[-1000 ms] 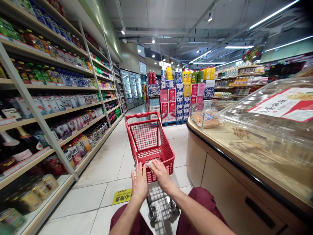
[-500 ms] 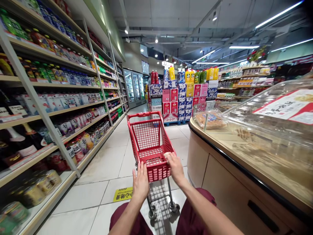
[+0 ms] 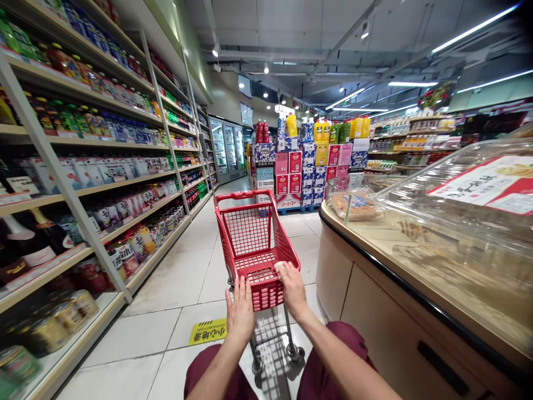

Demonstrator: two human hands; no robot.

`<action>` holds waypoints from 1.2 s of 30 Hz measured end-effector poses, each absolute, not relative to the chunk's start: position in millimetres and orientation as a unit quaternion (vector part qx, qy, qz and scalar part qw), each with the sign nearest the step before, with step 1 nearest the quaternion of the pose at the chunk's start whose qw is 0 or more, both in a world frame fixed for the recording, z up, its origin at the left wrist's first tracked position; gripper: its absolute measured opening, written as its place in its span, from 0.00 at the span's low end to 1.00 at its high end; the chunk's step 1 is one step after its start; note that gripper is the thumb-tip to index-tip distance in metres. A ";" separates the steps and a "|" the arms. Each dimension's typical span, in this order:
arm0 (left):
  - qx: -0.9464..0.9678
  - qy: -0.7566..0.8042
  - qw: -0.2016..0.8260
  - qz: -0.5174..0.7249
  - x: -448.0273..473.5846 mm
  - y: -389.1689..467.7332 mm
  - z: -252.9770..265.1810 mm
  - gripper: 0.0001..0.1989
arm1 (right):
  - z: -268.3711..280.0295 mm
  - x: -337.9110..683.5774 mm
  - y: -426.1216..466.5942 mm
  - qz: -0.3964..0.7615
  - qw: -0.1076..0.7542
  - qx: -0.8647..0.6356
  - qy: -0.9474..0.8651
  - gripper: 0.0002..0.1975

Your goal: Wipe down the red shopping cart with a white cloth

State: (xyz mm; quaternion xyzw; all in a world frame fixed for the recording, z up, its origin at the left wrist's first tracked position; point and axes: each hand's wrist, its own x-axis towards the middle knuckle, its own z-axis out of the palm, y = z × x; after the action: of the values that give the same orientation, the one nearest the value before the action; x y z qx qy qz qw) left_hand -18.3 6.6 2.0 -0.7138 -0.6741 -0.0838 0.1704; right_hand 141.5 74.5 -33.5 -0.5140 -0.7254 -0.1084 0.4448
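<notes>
A red plastic shopping cart (image 3: 255, 256) stands in front of me, its grid basket holding nothing I can make out. My left hand (image 3: 240, 314) lies with fingers stretched out against the near left corner of the basket. At the near right corner, my right hand (image 3: 293, 290) is closed on a small white wad that looks like a tissue (image 3: 279, 268), close to the basket's rim. Part of the wad is hidden by the fingers. Below the basket show the cart's grey legs and casters.
Shelves of drinks (image 3: 120, 161) line the left side. A curved bakery counter (image 3: 353, 266) with clear covers stands close on the right. Ahead are stacked drink cartons (image 3: 294, 183) and glass-door fridges (image 3: 228, 147). A yellow wet-floor sticker (image 3: 207, 331) lies on the tiles.
My right hand has shifted slightly left with the tissue, at the basket's near right corner. My left hand stays in place against the basket. The view has moved slightly.
</notes>
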 end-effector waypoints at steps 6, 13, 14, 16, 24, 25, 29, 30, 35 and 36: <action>-0.724 -0.664 0.168 -0.085 -21.1 5.9 5.9 0.31 | -31.9 137.2 71.8 -0.114 0.435 -0.431 -0.782 0.19; -0.723 -0.669 0.150 -0.089 -17.1 5.2 7.0 0.31 | -35.3 143.3 73.2 -0.103 0.448 -0.483 -0.745 0.21; -0.724 -0.667 0.153 -0.087 -17.6 5.3 6.9 0.31 | -36.1 135.5 71.0 -0.100 0.438 -0.455 -0.769 0.21; -0.729 -0.661 0.160 -0.079 -19.6 5.2 6.5 0.31 | -35.0 129.9 69.2 -0.095 0.421 -0.426 -0.795 0.20; -0.723 -0.664 0.172 -0.082 -19.3 7.5 1.5 0.32 | -36.2 140.3 69.3 -0.105 0.447 -0.488 -0.742 0.22; -0.725 -0.661 0.176 -0.083 -19.9 7.5 1.5 0.32 | -37.7 132.3 67.2 -0.108 0.444 -0.457 -0.764 0.22; -0.735 -0.648 0.180 -0.082 -24.3 5.3 2.8 0.31 | -35.4 130.4 68.7 -0.102 0.426 -0.424 -0.793 0.20; -0.735 -0.649 0.177 -0.083 -24.4 4.7 2.8 0.31 | -33.8 137.5 71.2 -0.098 0.430 -0.454 -0.774 0.21; -0.730 -0.657 0.168 -0.087 -19.3 5.1 2.1 0.33 | -31.7 141.4 72.2 -0.088 0.439 -0.506 -0.737 0.22; -0.733 -0.654 0.167 -0.086 -19.3 6.0 2.7 0.33 | -32.1 133.6 69.3 -0.088 0.434 -0.478 -0.759 0.21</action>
State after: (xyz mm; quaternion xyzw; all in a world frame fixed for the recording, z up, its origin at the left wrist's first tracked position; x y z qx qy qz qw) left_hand -19.3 6.0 2.7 -0.7330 -0.6539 -0.0856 0.1665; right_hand 133.6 69.3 -32.1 -0.4776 -0.7589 -0.0877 0.4339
